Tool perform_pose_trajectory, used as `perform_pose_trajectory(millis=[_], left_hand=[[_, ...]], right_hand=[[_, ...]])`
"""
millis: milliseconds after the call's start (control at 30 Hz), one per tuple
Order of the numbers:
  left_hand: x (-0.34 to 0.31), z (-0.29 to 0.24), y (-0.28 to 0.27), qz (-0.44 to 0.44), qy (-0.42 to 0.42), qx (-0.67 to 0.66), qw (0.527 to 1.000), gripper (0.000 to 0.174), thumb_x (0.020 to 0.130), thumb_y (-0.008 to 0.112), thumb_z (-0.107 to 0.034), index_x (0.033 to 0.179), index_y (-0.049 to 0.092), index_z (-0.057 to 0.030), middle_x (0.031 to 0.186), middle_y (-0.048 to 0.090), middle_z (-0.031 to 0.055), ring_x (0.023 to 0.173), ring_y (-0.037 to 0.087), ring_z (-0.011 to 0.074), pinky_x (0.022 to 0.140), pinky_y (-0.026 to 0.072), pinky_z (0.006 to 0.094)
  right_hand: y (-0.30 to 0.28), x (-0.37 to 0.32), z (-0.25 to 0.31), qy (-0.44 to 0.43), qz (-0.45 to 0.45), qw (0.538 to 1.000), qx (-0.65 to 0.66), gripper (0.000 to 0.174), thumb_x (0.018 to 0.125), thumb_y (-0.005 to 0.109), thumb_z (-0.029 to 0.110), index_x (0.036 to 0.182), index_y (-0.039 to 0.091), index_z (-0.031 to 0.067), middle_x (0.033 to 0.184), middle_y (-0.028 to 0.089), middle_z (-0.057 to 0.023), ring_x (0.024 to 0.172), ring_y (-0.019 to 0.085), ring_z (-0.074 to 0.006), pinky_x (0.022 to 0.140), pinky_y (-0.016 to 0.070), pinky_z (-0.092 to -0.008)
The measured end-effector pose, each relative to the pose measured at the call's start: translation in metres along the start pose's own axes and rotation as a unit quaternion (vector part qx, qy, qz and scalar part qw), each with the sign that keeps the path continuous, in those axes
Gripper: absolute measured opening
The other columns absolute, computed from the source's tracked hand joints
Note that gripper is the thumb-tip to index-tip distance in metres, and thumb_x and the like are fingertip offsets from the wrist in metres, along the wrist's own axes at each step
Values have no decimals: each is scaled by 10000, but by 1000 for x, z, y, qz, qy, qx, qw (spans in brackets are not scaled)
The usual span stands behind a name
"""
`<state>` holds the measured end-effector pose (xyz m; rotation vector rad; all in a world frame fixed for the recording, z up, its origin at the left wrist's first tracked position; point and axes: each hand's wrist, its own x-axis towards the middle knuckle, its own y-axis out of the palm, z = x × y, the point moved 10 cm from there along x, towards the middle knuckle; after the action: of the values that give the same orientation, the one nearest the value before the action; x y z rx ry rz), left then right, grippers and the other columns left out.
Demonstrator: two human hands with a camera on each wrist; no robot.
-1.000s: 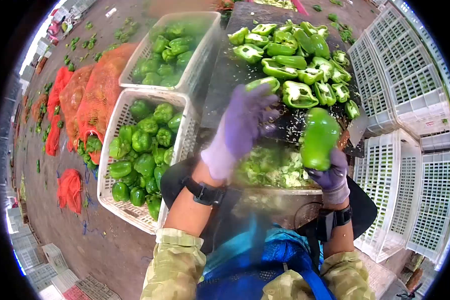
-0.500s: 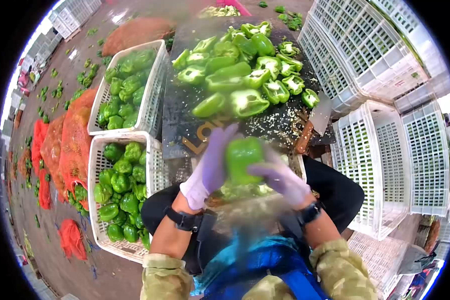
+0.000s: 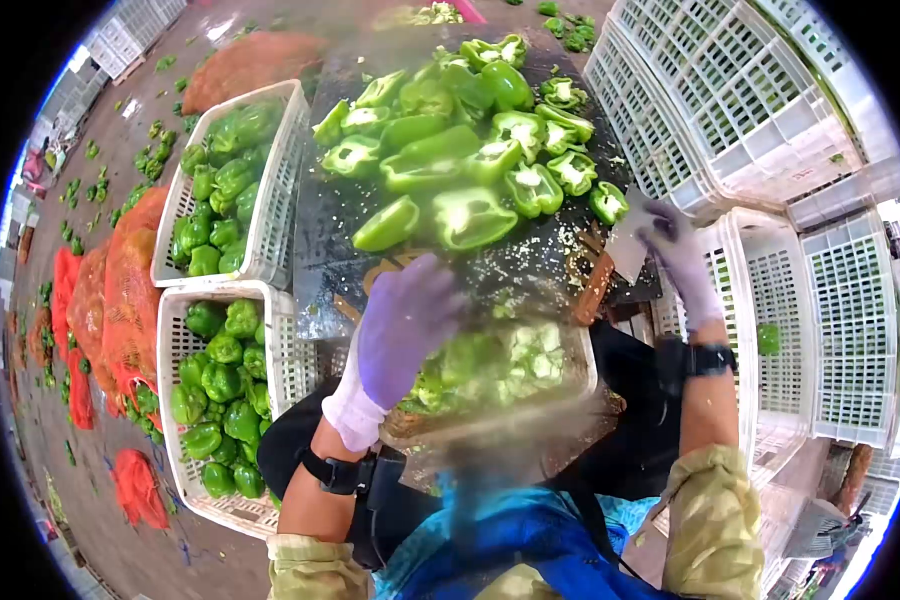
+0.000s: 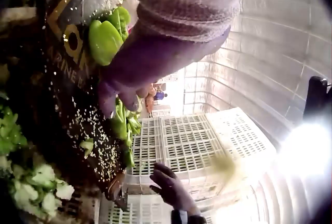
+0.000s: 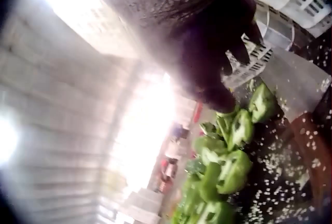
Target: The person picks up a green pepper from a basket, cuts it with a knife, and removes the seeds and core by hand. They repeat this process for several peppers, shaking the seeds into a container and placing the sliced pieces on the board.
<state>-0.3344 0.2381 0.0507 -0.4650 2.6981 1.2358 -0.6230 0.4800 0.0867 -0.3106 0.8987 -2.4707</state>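
My purple-gloved left hand (image 3: 405, 325) hovers over a tub (image 3: 592, 372) of pale pepper scraps (image 3: 535, 355), fingers relaxed and holding nothing. Out at the right, my gloved right hand (image 3: 678, 250) has its fingers spread and holds nothing, close beside a wide knife blade (image 5: 296, 83). The knife's wooden handle (image 3: 595, 288) lies on the black board's near right corner. Cut green pepper halves (image 3: 475, 218) cover much of the board (image 3: 315, 240), with pale seeds scattered about. A green pepper (image 3: 768, 338) is inside the white crate at the right.
Two white crates (image 3: 275, 330) of whole green peppers (image 3: 225, 380) stand on the left, beside orange mesh sacks (image 3: 135, 290). More white crates (image 3: 705, 110) are stacked along the right. Loose peppers (image 3: 155, 150) litter the floor at the far left.
The whole pepper passed from my right hand to between both hands and has left them. A pepper now shows in the right crate. My right hand has swung right, towards the knife.
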Motion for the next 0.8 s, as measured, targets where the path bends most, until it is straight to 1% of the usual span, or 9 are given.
perform_pose_trajectory(millis=[67, 133, 333, 467, 533, 600, 667, 700, 800], left_hand=[[0, 1, -5, -45, -26, -35, 998, 619, 966, 354, -548, 1420, 370, -128, 1338, 500, 74, 1151, 527, 247, 996, 403, 421], [1, -1, -11, -57, -29, -35, 997, 623, 965, 351, -551, 1423, 365, -128, 1347, 494, 74, 1158, 523, 245, 998, 402, 421], [5, -11, -14, -54, -13, -32, 998, 621, 976, 332, -535, 1431, 349, -113, 1349, 489, 85, 1178, 506, 251, 1024, 372, 424], [7, -7, -16, -58, -19, -20, 998, 591, 979, 351, -514, 1415, 376, -115, 1339, 493, 83, 1163, 512, 253, 1002, 391, 427], [6, -5, -13, -60, -17, 3, 998, 574, 980, 365, -504, 1407, 388, -122, 1336, 493, 84, 1152, 517, 253, 991, 400, 430], [2, 12, -10, -92, -70, -21, 993, 531, 979, 452, -409, 1407, 367, -106, 1342, 481, 94, 1152, 521, 241, 981, 428, 404], [-3, -4, 10, 9, 62, 130, 990, 521, 955, 535, -274, 1404, 349, -84, 1355, 467, 103, 1177, 512, 226, 982, 442, 368], [-10, -11, 16, 41, 140, 207, 967, 532, 942, 572, -211, 1403, 342, -75, 1361, 461, 107, 1189, 507, 219, 983, 447, 351], [-11, 4, -3, -3, 30, 6, 1000, 521, 933, 591, -193, 1385, 369, -58, 1345, 477, 104, 1179, 510, 199, 970, 445, 319]], right_hand=[[30, 18, 16, -88, -15, 946, -311, 366, 760, 635, 194, 1126, 650, 192, 1256, 556, -118, 1127, 522, -379, 1030, 336, -506], [53, 39, 3, -77, 5, 905, -418, 366, 756, 601, 150, 1112, 652, 215, 1277, 544, -126, 1135, 528, -359, 1063, 284, -525], [80, 65, -1, -118, 19, 874, -470, 337, 710, 639, 143, 1047, 616, 156, 1081, 623, -87, 1013, 582, -310, 886, 460, -425], [75, 58, 26, -67, 35, 918, -390, 413, 733, 688, 234, 1108, 573, 105, 1012, 635, -111, 948, 620, -283, 830, 491, -376], [75, 34, 45, -13, 39, 988, -146, 395, 748, 718, 190, 1099, 568, 86, 983, 638, -103, 900, 622, -231, 818, 485, -316], [128, -43, 107, -31, 138, 965, 219, 377, 761, 724, 123, 1100, 567, 71, 1030, 626, -112, 917, 601, -197, 799, 476, -290], [165, -93, 142, 9, 189, 970, 150, 403, 752, 727, 108, 1119, 570, 59, 1084, 598, -149, 976, 592, -248, 800, 483, -328], [179, -111, 163, -74, 190, 969, 140, 403, 759, 721, 121, 1128, 570, 55, 1088, 587, -159, 976, 591, -267, 796, 485, -341], [198, -142, 195, -119, 258, 957, 61, 442, 803, 684, 175, 1206, 554, 47, 1036, 570, -175, 900, 603, -308, 761, 483, -377]])
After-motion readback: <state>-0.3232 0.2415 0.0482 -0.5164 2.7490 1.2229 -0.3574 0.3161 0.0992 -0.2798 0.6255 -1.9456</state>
